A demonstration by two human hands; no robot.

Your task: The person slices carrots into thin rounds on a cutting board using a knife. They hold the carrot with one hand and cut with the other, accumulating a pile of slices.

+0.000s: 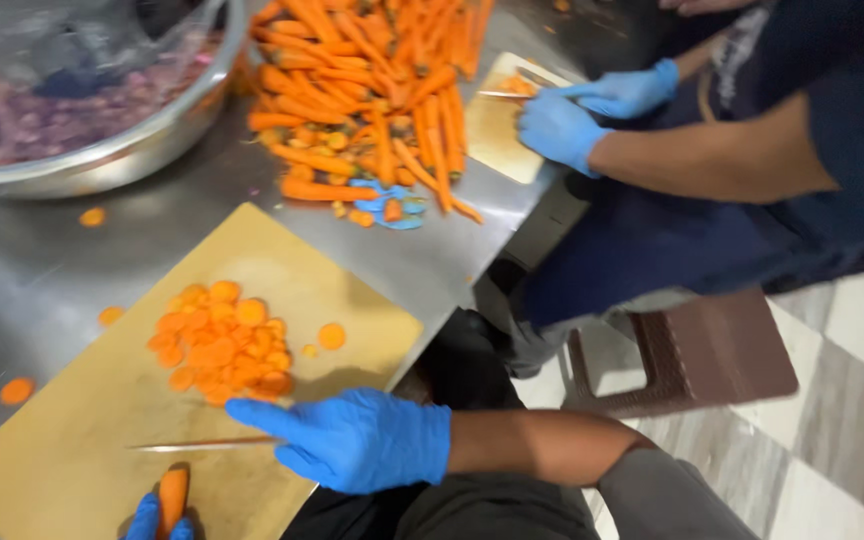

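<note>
- Left hand [160, 520], gloved blue, pinches a carrot piece [173, 500] against the yellow cutting board [62, 450].
- Right hand [352, 440] is clamped on a knife [202, 445], just above the carrot piece.
- Carrot slices [222, 345] lie heaped beyond the blade.

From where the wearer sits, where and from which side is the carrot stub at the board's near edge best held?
Pinch the carrot stub at its lower end, from the near edge, as the left hand does. It stands lengthwise toward the knife in the right hand, so a low hold likely keeps fingertips away.
</note>
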